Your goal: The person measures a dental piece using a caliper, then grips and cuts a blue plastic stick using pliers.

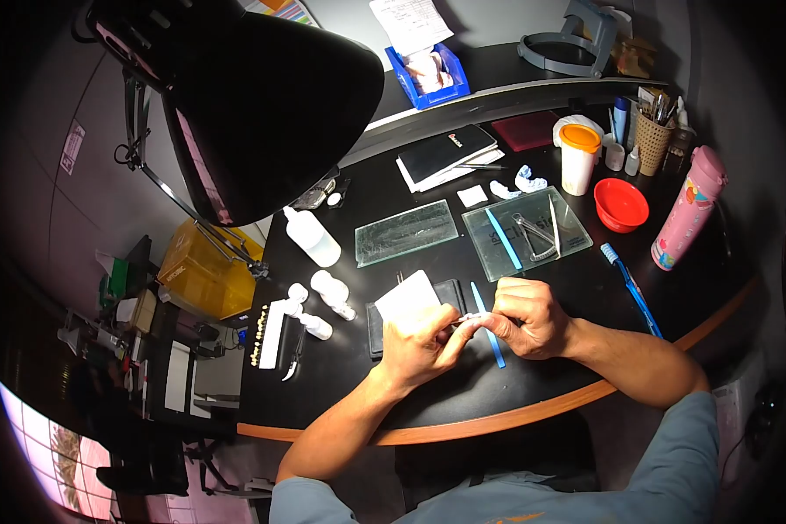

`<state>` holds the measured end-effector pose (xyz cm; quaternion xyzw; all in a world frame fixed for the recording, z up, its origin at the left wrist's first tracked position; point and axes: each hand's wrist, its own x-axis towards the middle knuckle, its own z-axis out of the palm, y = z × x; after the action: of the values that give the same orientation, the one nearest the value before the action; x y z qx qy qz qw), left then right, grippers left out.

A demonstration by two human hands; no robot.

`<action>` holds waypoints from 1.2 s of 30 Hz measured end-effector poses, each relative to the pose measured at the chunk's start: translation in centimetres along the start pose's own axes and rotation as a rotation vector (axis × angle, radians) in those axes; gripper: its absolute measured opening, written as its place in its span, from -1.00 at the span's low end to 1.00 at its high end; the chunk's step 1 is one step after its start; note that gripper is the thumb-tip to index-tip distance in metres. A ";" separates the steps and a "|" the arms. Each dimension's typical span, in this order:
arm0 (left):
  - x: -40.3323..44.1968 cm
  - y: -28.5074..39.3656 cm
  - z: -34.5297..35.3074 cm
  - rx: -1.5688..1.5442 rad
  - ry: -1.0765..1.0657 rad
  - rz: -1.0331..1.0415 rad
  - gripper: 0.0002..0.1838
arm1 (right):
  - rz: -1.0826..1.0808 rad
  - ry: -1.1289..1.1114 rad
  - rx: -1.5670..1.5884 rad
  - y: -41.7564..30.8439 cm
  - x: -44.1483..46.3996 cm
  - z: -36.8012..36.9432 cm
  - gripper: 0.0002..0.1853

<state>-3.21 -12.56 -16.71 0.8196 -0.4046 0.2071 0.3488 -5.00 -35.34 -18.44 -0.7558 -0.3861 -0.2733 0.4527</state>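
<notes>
My left hand and my right hand meet above the front of the black desk, fingers closed in a pinch. Between the fingertips is a small pale piece; its kind is mostly hidden by the fingers. Below it a blue strip lies slanting on the desk, partly covered by the hands. Beside and behind my left hand, a white paper pad rests on a black case. The glass plate beyond my right hand bears another blue strip, a metal caliper-like tool and a pale stick.
A black lamp overhangs the left. White bottles stand beneath it, near a second glass plate. To the right are a red bowl, a pink bottle, an orange-lidded jar and a blue toothbrush. Dental models sit behind.
</notes>
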 end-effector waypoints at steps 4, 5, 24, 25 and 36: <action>0.0 0.2 -0.3 0.000 -0.035 -0.009 -0.70 | 0.000 -0.003 0.005 0.0 0.0 0.0 -0.63; 0.0 0.2 -0.4 -0.003 -0.032 -0.007 -0.69 | 0.005 -0.007 0.004 0.0 0.0 0.0 -0.63; -0.1 0.0 0.2 -0.015 0.026 0.001 -0.68 | 0.009 -0.043 0.056 -0.4 0.2 -0.4 -0.61; -0.2 0.1 0.3 -0.026 0.031 -0.007 -0.68 | 0.019 -0.047 0.052 -0.5 0.3 -0.5 -0.62; 0.4 0.6 -0.5 -0.061 -0.027 -0.028 -0.76 | 0.059 0.013 0.018 0.0 0.0 -0.1 -0.79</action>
<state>-3.53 -12.67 -15.88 0.8167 -0.4040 0.1788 0.3712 -5.03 -35.44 -18.37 -0.7609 -0.3634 -0.2612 0.4699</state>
